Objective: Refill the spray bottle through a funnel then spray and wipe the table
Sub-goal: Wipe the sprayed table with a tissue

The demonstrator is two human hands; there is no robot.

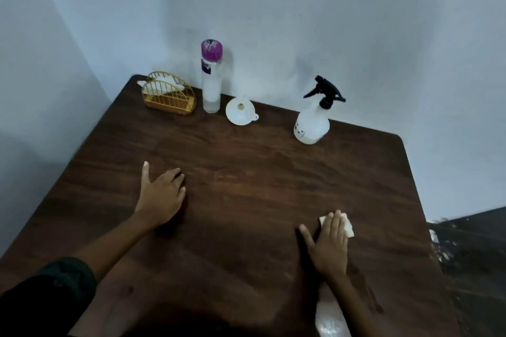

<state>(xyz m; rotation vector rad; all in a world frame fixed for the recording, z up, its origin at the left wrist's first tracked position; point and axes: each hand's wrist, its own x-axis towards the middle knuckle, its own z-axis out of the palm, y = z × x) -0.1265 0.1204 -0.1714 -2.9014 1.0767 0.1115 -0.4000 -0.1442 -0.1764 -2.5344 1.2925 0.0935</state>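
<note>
My right hand (330, 245) lies flat with straight fingers on a folded white tissue (348, 226), pressing it onto the dark wooden table (246, 186) at the near right. My left hand (161, 194) rests on the table at the left, thumb spread and fingertips bent down against the wood, holding nothing. The white spray bottle (312, 124) with its black trigger head stands at the far right. A white funnel (241, 111) lies on the table at the back middle. Beside it stands a tall clear water bottle (211, 82) with a purple cap.
A gold wire napkin holder (171, 97) with white tissues sits at the far left corner. Grey walls close off the table's back and left sides. The table's right edge drops to a dark floor (473, 254).
</note>
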